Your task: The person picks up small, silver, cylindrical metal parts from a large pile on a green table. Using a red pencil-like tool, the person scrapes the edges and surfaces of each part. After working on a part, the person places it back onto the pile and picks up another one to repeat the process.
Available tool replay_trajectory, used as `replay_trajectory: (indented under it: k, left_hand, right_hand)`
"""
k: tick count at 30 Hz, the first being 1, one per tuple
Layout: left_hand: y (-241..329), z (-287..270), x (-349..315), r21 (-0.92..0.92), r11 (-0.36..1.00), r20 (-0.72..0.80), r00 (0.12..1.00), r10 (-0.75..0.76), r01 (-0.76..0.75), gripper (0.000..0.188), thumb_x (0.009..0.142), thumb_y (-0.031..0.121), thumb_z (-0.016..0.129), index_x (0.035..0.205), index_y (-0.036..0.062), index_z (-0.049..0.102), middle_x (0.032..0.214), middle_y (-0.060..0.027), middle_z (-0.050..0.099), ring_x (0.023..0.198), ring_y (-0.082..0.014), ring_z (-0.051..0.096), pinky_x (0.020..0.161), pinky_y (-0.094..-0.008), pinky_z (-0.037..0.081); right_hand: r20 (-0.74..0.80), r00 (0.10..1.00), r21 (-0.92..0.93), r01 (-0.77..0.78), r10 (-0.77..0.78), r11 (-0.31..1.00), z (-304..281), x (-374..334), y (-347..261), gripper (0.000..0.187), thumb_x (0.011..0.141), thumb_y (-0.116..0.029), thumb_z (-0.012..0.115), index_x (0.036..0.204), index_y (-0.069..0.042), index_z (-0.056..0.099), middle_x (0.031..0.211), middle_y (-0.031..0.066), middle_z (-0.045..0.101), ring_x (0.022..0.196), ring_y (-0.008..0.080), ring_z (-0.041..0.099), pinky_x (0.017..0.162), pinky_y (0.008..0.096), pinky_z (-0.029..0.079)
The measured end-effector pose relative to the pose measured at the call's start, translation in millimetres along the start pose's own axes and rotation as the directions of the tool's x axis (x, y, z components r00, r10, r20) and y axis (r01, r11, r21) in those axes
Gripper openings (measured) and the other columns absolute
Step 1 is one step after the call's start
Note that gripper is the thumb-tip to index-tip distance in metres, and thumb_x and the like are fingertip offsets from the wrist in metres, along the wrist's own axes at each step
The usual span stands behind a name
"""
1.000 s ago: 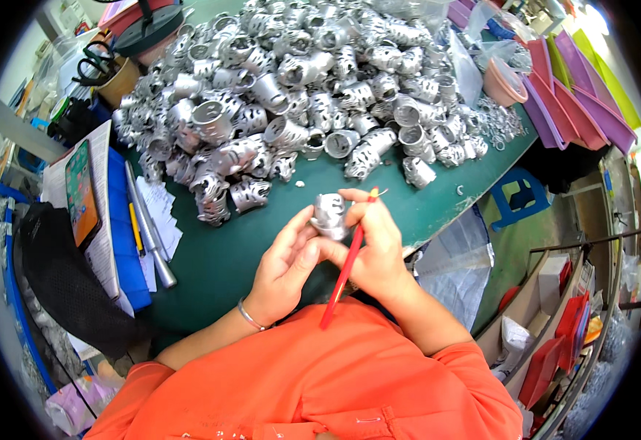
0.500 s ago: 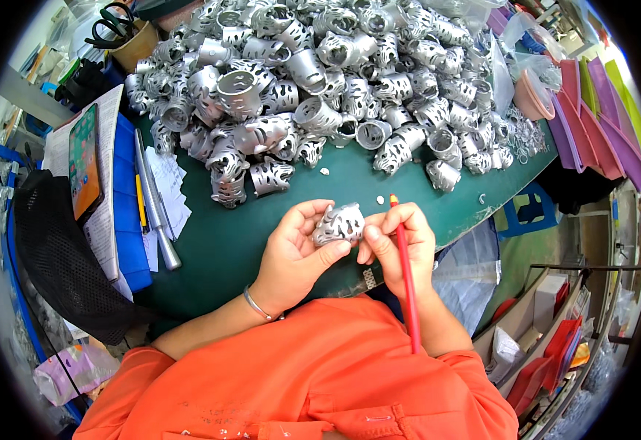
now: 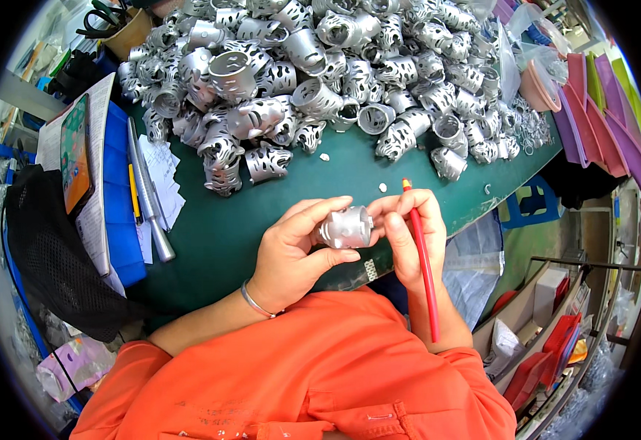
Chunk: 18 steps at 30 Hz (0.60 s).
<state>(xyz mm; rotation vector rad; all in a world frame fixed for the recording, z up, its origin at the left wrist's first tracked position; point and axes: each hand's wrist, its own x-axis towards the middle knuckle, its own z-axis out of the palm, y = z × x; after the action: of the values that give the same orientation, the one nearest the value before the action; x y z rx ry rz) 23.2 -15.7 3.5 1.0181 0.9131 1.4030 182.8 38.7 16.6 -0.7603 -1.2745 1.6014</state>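
A silver metal cuff [image 3: 348, 227], shaped like a short tube, sits between the thumb and fingers of my left hand [image 3: 287, 253]. Its smooth side faces up and its open end points toward my right. My right hand [image 3: 417, 238] is closed on a long red pencil [image 3: 425, 279], which slants down along the palm. The fingertips of that hand are close by the cuff's open end; whether they touch it I cannot tell. Beyond my hands lies a large heap of similar silver cuffs [image 3: 317, 99] with cut-out patterns.
At the left are a blue tray [image 3: 125, 198] with papers and a phone [image 3: 77, 158], a tapered metal rod [image 3: 148, 191] and a black mesh bag [image 3: 49, 249]. Small wire bits [image 3: 532, 128] lie at the heap's right, beside a pink bowl [image 3: 537, 92]. White crumbs dot the green tabletop [image 3: 210, 249].
The cuff has been turned: its patterned side faced up before, and now its smooth side and open end show. My right hand has moved slightly right with the pencil.
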Motion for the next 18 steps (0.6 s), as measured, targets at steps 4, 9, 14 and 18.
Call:
replay_trajectory:
  k: [4,9,14,18]
  left_hand:
    - [-1,-4,-1,0.246,0.966,0.024,0.997,0.076,-0.079,0.059,0.067,-0.010,0.070,0.120,-0.0008,0.048,0.111,-0.0072,0.049,0.102,-0.0149,0.051,0.087,-0.0286,0.046]
    - [2,0,-3,-0.162,0.974,-0.023,0.986,-0.164,0.158,0.058,0.067,-0.012,0.068,0.120,-0.0030,0.046,0.110,-0.0099,0.052,0.098,-0.0163,0.056,0.084,-0.0295,0.049]
    - [1,3,-3,-0.246,0.955,-0.006,0.985,-0.173,0.166,0.054,0.071,-0.011,0.066,0.119,-0.0047,0.044,0.110,-0.0124,0.054,0.097,-0.0178,0.057,0.084,-0.0297,0.050]
    - [4,3,-2,-0.236,0.956,-0.013,0.983,-0.183,0.175,0.049,0.073,-0.010,0.065,0.118,-0.0047,0.044,0.110,-0.0120,0.053,0.099,-0.0174,0.056,0.085,-0.0293,0.049]
  right_hand:
    - [0.065,0.997,-0.010,-0.040,0.041,0.999,0,-3,6,0.035,0.076,0.001,0.068,0.093,-0.006,0.038,0.095,0.0126,0.054,0.081,0.0105,0.052,0.065,0.0216,0.046]
    - [0.093,0.994,0.142,0.034,-0.048,0.989,-2,-3,5,0.036,0.076,0.004,0.066,0.094,-0.005,0.036,0.105,0.0181,0.052,0.096,0.0197,0.056,0.074,0.0296,0.052]
    - [0.136,0.974,0.179,0.154,-0.180,0.972,-7,-2,11,0.041,0.073,0.009,0.065,0.097,-0.007,0.036,0.116,0.0233,0.048,0.105,0.0252,0.053,0.079,0.0338,0.051]
    - [0.164,0.969,0.122,0.165,-0.184,0.979,-9,-5,12,0.044,0.071,0.010,0.067,0.098,-0.009,0.036,0.120,0.0233,0.046,0.107,0.0262,0.052,0.083,0.0362,0.050]
